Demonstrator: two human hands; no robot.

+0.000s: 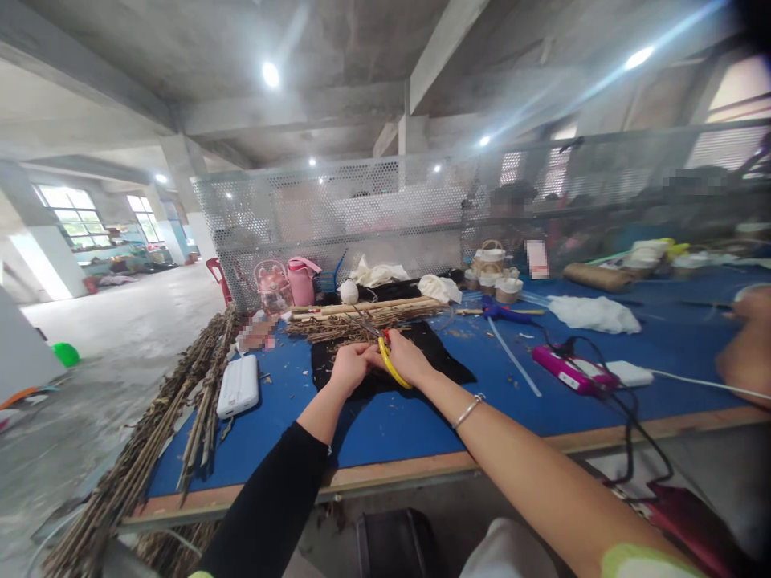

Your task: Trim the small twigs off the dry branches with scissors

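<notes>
counter, blue top, wooden near edge running roughly left to right; bare blue shows between the cloth and that edge, and a wider stretch right of the cloth. stem bundle, dried, at the left: long axis slants from far right to near left, lower ends overhanging the counter's near edge. black cloth spread mid-counter below the hands, right corner angled toward the near edge. twig bundle just beyond the hands, long axis left to right, partly over the cloth. right hand closed around the handles of the scissors; left hand beside it, fingers drawn together, cannot tell what they pinch. purple box well apart to the right, cables attached. scissors above the cloth, yellow loop toward the wearer, blades pointing away and leftward to the twig bundle. white device between stem bundle and cloth, standing room on either side.
</notes>
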